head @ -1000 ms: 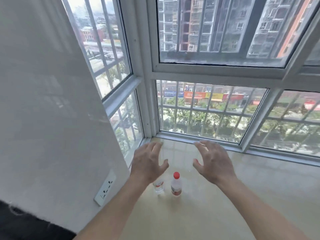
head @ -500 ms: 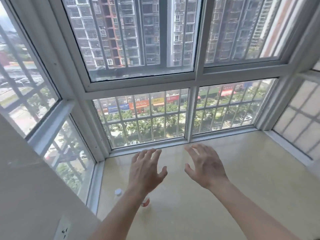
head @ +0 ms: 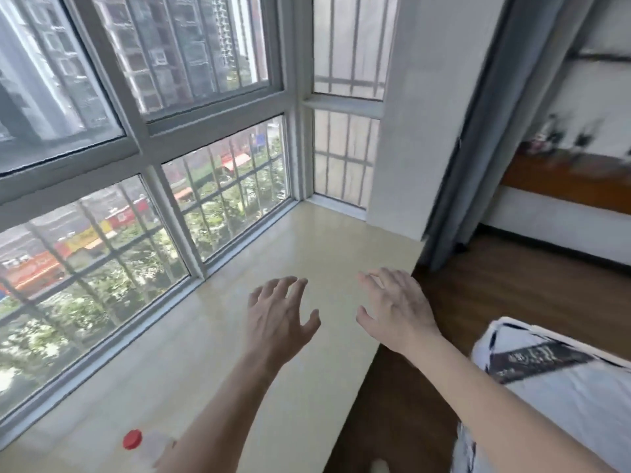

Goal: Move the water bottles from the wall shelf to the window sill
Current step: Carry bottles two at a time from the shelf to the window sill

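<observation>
A clear water bottle with a red cap [head: 136,442] stands on the pale window sill [head: 300,254] at the lower left, partly hidden behind my left forearm. My left hand [head: 276,319] hovers over the sill with fingers spread, holding nothing. My right hand [head: 396,308] hangs over the sill's front edge, fingers spread and empty. A brown wall shelf [head: 566,179] shows blurred at the far right, with small blurred items on it. The second bottle seen earlier is out of view.
Barred windows [head: 218,199] run along the sill's left and far end. A grey curtain [head: 478,138] hangs beside a white wall pillar. Dark wooden floor [head: 512,295] lies to the right, with a white printed pillow [head: 560,380] at the lower right.
The view has swung right from the sill's left corner toward the room. Both hands stay spread and empty. The bottles slid to the lower left; only one remains visible.
</observation>
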Motion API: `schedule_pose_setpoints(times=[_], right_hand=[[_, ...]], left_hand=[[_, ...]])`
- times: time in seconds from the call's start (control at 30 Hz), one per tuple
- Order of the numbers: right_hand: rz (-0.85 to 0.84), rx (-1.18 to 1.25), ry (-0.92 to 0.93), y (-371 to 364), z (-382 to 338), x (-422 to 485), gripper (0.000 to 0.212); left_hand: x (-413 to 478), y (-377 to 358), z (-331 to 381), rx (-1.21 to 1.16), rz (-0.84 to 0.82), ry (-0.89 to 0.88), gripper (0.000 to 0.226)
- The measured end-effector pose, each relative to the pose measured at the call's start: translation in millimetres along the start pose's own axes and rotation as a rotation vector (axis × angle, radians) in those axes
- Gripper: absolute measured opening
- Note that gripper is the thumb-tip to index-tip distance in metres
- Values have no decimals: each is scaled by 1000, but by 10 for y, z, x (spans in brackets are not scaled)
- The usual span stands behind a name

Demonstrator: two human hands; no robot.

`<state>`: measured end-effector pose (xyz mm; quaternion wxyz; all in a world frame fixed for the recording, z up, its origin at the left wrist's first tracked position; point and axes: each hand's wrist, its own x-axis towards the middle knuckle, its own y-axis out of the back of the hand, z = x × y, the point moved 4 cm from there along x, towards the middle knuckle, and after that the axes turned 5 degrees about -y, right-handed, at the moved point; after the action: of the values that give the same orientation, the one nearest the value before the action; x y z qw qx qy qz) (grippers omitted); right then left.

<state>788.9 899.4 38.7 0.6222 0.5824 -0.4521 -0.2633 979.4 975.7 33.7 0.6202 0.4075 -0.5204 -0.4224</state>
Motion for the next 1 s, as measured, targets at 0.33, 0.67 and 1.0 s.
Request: schedule_pose_setpoints(times=[0.33, 0.67, 1.0], right_hand=[[76, -57, -304, 185, 1187, -539, 53], [131, -44, -412, 20, 2216, -351, 50], [122, -24, -449, -129, 3861, 517, 47]], left_hand=[[605, -312, 1219, -75, -34, -326, 62], [1412, -768, 2028, -81, -51, -455, 60], [2883, -1439, 3153, -82, -77, -476, 59]])
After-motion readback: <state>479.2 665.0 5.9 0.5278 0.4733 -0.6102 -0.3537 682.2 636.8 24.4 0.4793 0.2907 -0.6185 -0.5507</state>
